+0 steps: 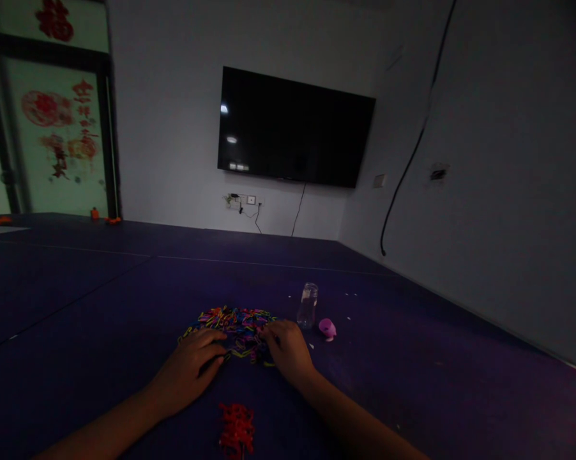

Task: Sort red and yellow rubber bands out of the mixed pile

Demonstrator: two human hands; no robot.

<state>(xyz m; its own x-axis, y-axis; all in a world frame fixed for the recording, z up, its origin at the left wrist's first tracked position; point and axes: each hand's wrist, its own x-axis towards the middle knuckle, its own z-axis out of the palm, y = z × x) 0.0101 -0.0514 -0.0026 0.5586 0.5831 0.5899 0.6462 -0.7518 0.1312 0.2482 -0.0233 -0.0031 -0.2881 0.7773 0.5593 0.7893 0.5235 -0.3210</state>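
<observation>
Loops lie heaped on purple surface, between left hand and right hand; fingers bent, cannot tell whether either grip pinches any. Risk: a rightward sweep could topple the bottle.

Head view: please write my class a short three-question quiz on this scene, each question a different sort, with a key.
1. Multiple choice: Which is closest to the clear jar?
A) the door
B) the pink piece
C) the TV

2. True or false: The red pile is nearer the camera than the multicoloured pile.

3. Short answer: Is the left hand or the right hand nearer the jar?

Key: 1. B; 2. true; 3. the right hand.
</observation>
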